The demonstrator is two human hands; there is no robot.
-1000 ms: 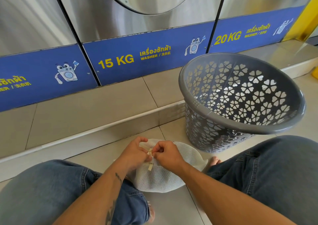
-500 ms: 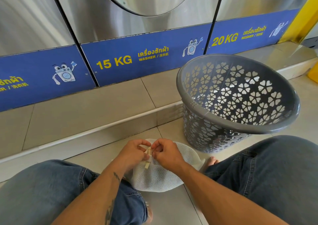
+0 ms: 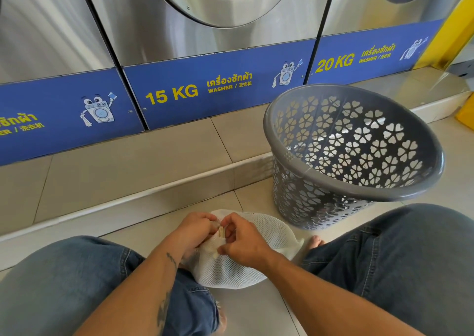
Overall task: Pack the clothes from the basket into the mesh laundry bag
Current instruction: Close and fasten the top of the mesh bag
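Observation:
A white mesh laundry bag (image 3: 266,235), bulging and rounded, lies on the tiled floor between my knees. My left hand (image 3: 195,233) and my right hand (image 3: 243,240) meet at its gathered top, both pinching the pale drawstring cord and its small toggle (image 3: 221,233). The grey plastic basket (image 3: 305,174), with clover-shaped holes, stands to the right of the bag, tipped towards me. No clothes show inside it.
Steel washing machines with blue 15 KG (image 3: 171,95) and 20 KG (image 3: 334,62) panels stand on a raised tiled step (image 3: 128,171) ahead. My jeans-clad knees (image 3: 77,284) frame the bag on both sides. A yellow object (image 3: 466,115) sits at the far right.
My hands have stayed at the bag's top, fingers shifting slightly on the cord. The view has tilted a little; the bag and basket have not moved on the floor.

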